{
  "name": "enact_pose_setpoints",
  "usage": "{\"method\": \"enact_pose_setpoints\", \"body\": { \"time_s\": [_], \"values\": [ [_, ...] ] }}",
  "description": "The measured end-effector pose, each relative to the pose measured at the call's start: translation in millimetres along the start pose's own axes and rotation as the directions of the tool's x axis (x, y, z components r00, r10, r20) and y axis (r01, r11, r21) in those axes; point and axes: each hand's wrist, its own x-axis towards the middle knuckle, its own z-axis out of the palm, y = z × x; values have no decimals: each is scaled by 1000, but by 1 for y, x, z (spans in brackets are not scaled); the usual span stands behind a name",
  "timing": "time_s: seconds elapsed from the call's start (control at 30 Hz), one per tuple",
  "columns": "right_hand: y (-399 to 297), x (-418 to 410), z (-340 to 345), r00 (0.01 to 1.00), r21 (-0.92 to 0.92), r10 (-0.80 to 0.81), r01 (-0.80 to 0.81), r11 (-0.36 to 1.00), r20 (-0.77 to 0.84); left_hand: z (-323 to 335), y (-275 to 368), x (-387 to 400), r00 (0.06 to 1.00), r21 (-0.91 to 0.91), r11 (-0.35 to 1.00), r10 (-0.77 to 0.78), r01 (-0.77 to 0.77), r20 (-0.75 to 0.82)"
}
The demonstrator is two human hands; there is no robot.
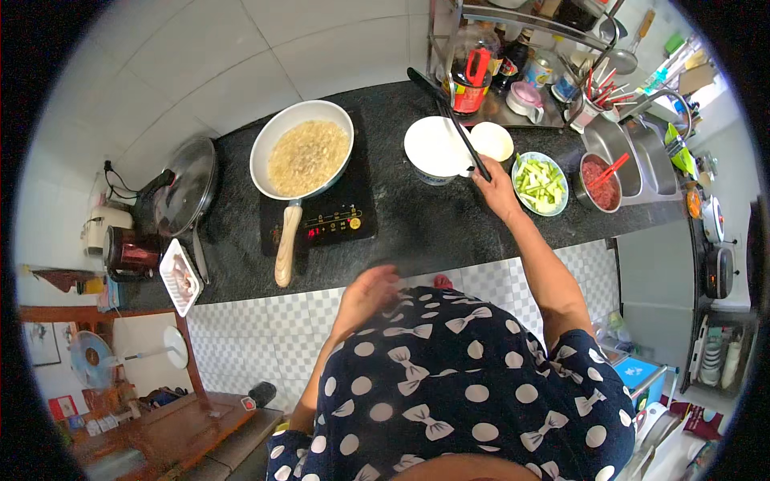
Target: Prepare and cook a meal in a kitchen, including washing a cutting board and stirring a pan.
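My right hand (498,191) is closed on the handle of a black cooking utensil (462,129), whose broad head points up and left over the counter. It is beside a white bowl (436,145) and a smaller cream bowl (492,142). To its right stands a dish of chopped green vegetable (540,185). My left hand (372,297), slightly blurred, is in front of my body near the counter edge and appears to hold nothing. A white frying pan with a wooden handle (289,243) sits on a black induction cooktop (319,231), with pale, wet food (310,156) inside.
A lidded pan (186,186) and a white tray of raw meat (180,276) are on the left. At the right are a metal pot of minced meat (600,182) with red chopsticks, a double sink (613,150), and a rack with a sauce jug (472,75).
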Motion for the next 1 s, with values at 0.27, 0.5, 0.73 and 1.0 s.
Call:
{"method": "enact_pose_setpoints", "body": {
  "time_s": [0.27, 0.5, 0.73, 1.0],
  "values": [
    [0, -11, 28, 987, 124, 100, -116, 986, 123, -7, -15, -10, 996, -145, 987, 59, -68, -65],
    [-38, -40, 52, 979, 210, 188, -201, 957, 81, -14, -13, -2, 997, -27, 998, 48, -50, -58],
    [-64, -56, 61, 969, 190, 243, -246, 950, 38, -12, -16, 8, 994, 92, 992, 95, -90, -53],
    [-57, -73, 62, 991, 60, 86, -80, 995, -104, -17, -9, 12, 996, 146, 986, 78, -82, 34]
  ]
}}
